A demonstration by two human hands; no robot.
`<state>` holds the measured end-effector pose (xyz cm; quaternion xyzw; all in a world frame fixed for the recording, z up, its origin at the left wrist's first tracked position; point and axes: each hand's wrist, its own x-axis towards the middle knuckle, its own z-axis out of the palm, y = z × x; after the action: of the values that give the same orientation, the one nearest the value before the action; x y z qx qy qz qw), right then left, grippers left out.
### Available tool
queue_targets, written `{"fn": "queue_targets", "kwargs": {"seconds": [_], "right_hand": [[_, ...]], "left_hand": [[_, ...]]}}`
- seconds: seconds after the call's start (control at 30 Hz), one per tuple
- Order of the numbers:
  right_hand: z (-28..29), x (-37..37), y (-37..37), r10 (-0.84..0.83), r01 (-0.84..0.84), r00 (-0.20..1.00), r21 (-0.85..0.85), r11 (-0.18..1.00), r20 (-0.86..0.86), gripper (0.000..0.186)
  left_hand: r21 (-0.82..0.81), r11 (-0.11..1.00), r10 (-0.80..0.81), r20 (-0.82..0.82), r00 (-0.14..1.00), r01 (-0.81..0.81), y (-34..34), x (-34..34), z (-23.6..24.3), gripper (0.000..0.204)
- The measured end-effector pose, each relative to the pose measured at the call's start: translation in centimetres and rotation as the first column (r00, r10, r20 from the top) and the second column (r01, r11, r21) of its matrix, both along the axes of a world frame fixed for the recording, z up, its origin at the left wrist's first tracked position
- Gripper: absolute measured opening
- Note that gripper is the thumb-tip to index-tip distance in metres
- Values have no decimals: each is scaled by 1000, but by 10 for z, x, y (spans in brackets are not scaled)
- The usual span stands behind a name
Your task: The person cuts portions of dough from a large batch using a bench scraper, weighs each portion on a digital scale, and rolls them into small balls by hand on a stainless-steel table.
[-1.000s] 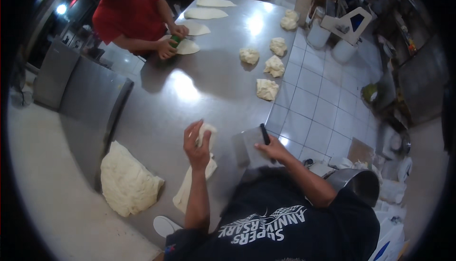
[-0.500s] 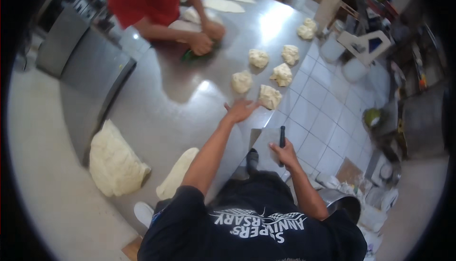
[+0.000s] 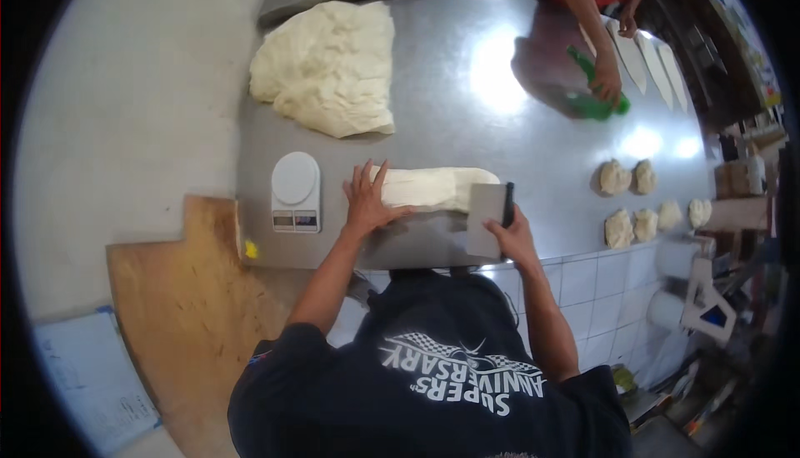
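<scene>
A long strip of dough (image 3: pixel 433 188) lies on the steel table in front of me. My left hand (image 3: pixel 369 201) rests at its left end, fingers spread, thumb along the near edge. My right hand (image 3: pixel 515 235) grips a dough scraper (image 3: pixel 483 218) by its black handle, its flat metal blade at the strip's right end. Beyond, at the far left, sits a large slab of dough (image 3: pixel 329 66). A white kitchen scale (image 3: pixel 296 191) stands left of my left hand.
Several dough lumps (image 3: pixel 618 229) sit on the right of the table (image 3: pixel 450 50). Across it, a co-worker's hand (image 3: pixel 607 79) holds a green bottle (image 3: pixel 593 106), near flat dough strips (image 3: pixel 667 70). A wooden board (image 3: pixel 179 283) is at the lower left.
My view has swung left, to the strip and scale. My left hand has left the dough lumps for the strip; the scraper has come over the table to the strip's right end.
</scene>
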<state>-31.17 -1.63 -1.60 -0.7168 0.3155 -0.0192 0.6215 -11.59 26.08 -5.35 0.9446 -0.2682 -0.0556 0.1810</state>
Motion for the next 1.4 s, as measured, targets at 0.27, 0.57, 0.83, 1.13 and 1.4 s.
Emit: {"fn": "queue_targets", "kwargs": {"seconds": [0.27, 0.57, 0.83, 1.13, 1.4], "right_hand": [[0, 141, 88, 266, -308, 950, -345, 887, -164, 48], [-38, 163, 167, 151, -293, 948, -583, 758, -281, 46], [-29, 179, 210, 91, -314, 931, -649, 693, -353, 42], [-54, 170, 183, 161, -293, 952, -631, 718, -259, 44], [-59, 169, 178, 232, -345, 935, -550, 761, -267, 47]], "left_hand": [[-123, 932, -340, 15, 940, 340, 36, 40, -4, 123], [-334, 933, -196, -153, 969, 136, 73, 29, -22, 94], [-490, 870, -81, -249, 965, -53, 85, 26, -32, 66], [-623, 768, 54, -168, 984, -148, 148, 61, 38, 70], [-237, 967, 64, -142, 988, -97, 231, 131, 3, 89]]}}
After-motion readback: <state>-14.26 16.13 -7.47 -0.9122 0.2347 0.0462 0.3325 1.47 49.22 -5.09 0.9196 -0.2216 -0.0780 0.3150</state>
